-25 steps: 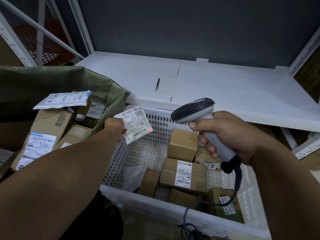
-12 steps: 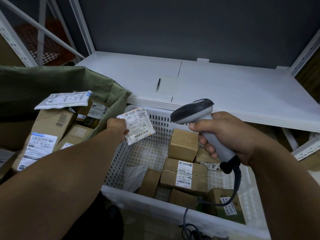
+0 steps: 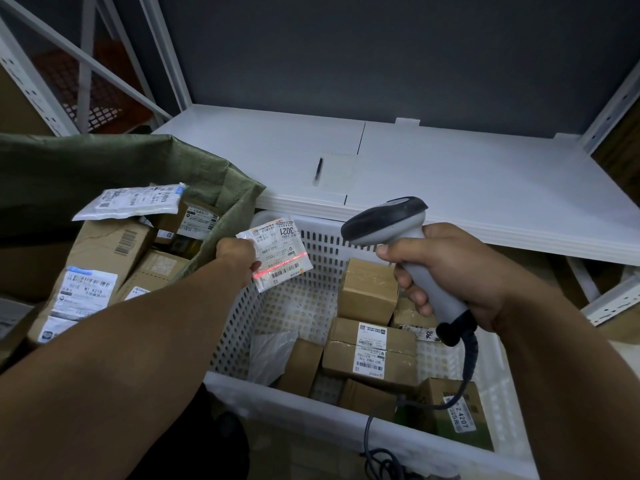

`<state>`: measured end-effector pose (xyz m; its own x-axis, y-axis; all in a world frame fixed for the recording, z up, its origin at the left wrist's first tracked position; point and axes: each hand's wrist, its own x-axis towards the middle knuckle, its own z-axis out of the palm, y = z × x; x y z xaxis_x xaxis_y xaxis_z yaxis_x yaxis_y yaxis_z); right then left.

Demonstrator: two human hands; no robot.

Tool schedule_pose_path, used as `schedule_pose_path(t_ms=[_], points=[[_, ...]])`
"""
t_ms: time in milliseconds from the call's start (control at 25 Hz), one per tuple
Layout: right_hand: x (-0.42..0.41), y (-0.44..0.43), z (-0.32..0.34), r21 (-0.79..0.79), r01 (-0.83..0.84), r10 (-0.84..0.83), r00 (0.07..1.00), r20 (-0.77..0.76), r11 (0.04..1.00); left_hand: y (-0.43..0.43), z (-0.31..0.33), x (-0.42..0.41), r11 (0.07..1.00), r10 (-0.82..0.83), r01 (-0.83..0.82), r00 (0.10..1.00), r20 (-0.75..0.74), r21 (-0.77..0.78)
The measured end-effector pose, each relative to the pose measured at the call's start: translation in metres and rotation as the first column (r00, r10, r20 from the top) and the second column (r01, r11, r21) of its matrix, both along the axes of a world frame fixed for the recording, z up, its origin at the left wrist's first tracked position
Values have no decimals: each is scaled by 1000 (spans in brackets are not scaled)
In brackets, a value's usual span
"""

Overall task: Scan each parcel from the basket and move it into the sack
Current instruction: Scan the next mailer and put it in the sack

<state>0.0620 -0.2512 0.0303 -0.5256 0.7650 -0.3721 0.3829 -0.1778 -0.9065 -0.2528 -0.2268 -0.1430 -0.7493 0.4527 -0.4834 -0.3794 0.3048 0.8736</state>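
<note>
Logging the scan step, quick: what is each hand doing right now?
Left hand: closed, pinching the small labelled packet over the basket.
Right hand: closed, gripping the scanner.

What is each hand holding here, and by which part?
The left hand pinches a small flat white labelled packet by its left edge. The right hand grips a grey handheld barcode scanner round its handle.
</note>
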Motion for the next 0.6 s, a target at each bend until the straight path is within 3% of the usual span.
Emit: schedule_pose_path(t_ms=[120, 240, 440, 600], points=[[-1, 0, 0, -13, -18, 18, 999, 29, 1000, -1, 3, 0, 999, -35, 34, 998, -50, -21], [-4, -2, 0, -23, -26, 27, 999, 37, 999, -4, 11, 4, 1000, -8, 8, 1000, -2, 19], [-15, -2, 2, 3, 11, -11, 999, -31, 1000, -11, 28, 13, 999, -17, 19, 998, 59, -26], [-30, -1, 2, 50, 81, -76, 992, -98, 995, -14, 39, 20, 995, -96, 94, 995, 29, 40]])
